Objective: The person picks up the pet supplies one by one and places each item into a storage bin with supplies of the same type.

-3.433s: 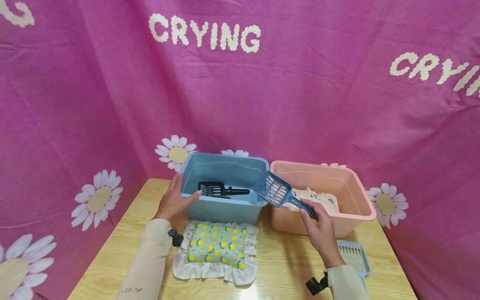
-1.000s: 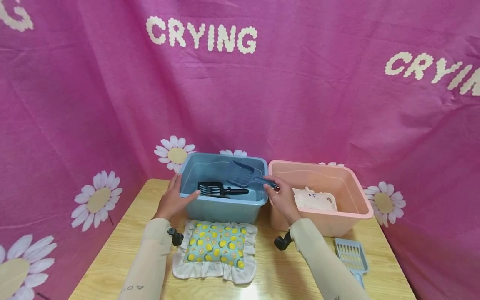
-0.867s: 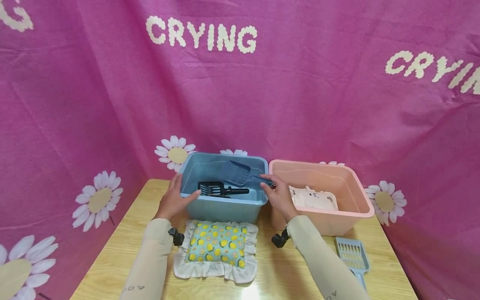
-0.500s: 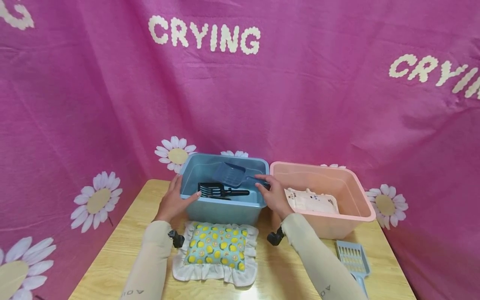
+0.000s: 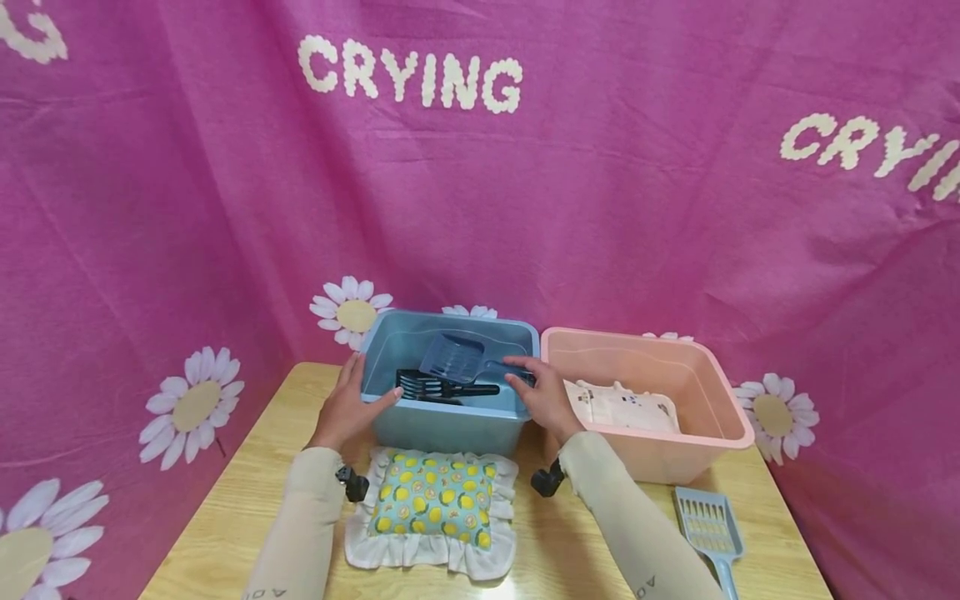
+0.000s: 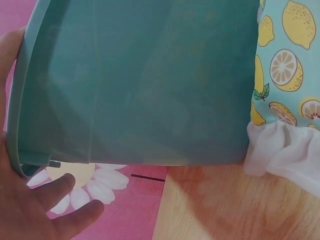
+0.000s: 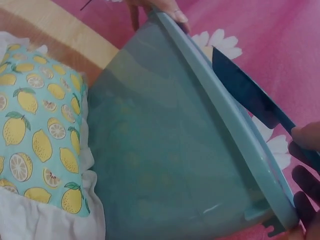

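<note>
Scoop (image 5: 472, 361) crosswise, blade (image 5: 452, 360) leftward

Over the blue bin (image 5: 450, 429) is a navy scoop (image 5: 456, 360); inside, a black slotted tool (image 5: 452, 388). Right of that bin, a peach bin (image 5: 645, 457) and a grey-blue scoop (image 5: 708, 527). In front, an aqua cushion (image 5: 435, 500) with yellow lemons and white frill (image 5: 408, 553). Behind, a magenta curtain (image 5: 637, 225) with white, yellow-centred daisies (image 5: 197, 406) and cream lettering (image 5: 430, 81).
</note>
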The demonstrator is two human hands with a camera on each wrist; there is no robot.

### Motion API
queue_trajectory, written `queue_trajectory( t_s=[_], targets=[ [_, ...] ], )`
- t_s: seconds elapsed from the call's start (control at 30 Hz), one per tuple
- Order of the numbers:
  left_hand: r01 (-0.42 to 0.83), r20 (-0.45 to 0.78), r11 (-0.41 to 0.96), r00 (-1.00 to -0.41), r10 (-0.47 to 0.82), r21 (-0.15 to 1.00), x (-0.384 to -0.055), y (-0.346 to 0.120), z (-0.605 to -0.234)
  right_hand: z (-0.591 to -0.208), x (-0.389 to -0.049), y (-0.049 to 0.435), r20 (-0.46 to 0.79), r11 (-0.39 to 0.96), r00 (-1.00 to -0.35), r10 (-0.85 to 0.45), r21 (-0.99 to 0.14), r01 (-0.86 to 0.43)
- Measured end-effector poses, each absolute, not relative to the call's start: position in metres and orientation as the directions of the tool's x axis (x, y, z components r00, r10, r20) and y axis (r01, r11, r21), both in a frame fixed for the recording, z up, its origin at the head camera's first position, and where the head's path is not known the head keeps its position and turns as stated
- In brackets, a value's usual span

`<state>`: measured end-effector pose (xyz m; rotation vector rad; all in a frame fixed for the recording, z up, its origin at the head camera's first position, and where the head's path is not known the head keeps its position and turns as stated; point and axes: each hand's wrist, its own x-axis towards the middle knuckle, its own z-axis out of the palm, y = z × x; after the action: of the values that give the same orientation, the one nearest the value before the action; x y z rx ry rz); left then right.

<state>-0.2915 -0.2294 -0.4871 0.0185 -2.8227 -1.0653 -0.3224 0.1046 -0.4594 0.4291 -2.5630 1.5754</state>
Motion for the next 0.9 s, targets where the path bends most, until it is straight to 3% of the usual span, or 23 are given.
queue_trajectory(
  t_s=[0.9],
  targets=[
    [0.030, 0.111, 0.754, -0.992, -0.056, 0.656, -0.2908, -0.2277, -0.4872, -0.4638, -0.3241, 0.0954, 0.295, 0.538, -0.912, -0.285, -0.738, -0.407]
  ],
)
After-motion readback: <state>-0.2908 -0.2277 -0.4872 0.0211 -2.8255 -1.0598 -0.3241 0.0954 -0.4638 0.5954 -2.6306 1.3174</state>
